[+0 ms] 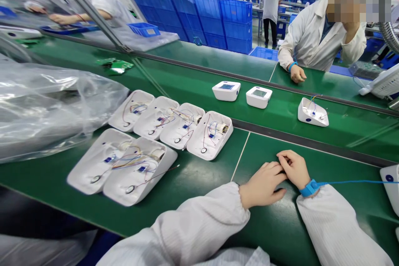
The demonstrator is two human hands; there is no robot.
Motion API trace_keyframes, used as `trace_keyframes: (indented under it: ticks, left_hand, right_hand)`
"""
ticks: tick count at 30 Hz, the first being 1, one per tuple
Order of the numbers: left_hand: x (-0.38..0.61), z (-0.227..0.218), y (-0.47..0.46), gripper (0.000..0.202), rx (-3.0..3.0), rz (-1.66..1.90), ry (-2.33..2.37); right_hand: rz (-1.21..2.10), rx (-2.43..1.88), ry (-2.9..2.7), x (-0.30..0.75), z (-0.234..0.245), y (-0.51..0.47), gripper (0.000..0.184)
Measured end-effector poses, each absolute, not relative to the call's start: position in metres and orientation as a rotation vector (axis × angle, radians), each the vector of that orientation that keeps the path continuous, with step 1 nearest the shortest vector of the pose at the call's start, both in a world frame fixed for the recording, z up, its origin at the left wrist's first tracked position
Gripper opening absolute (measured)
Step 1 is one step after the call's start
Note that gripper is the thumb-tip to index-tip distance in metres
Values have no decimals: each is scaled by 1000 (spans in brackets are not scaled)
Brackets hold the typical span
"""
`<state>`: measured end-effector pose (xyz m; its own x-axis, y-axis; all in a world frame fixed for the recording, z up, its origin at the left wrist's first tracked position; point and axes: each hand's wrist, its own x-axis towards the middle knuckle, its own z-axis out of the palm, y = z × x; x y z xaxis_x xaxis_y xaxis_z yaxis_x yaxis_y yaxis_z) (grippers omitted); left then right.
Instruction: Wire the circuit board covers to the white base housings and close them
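Note:
My left hand [263,183] lies flat on the green table [199,183], fingers stretched out and holding nothing. My right hand [293,168] rests beside it with fingers curled, touching the left hand's fingertips; nothing shows in it. A blue wrist strap [309,188] with a blue cord [358,182] sits on my right wrist. To the left, several open white housings [209,135] with coloured wires lie in two rows, the nearest pair [140,170] at the table's front.
On the green conveyor belt [280,108] stand two closed white devices [226,90] [259,97] and one open housing [313,112]. A person in a white coat [314,37] leans on the far side. A clear plastic bag [46,108] lies left. Blue crates [218,20] stack behind.

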<state>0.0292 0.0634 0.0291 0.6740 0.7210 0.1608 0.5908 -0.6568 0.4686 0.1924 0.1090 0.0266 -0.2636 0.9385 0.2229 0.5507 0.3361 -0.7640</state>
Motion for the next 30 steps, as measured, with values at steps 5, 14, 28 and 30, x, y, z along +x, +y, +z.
trace_keyframes:
  ticks: [5,14,28,30]
  left_hand:
    - [29,30,63,32,2513,481,1033]
    - [29,30,63,31,2492,507,1022]
    - [29,31,63,30,2456,522,1015]
    - [29,31,63,31,2461,515,1019]
  right_hand:
    - [754,-1297,-1926,192,27,109,23]
    - [752,-1302,-1933,192,28,109,22]
    - [750,-1297,-1930,191,29,109,22]
    - [749,-1301,-1930,191,29,108,22]
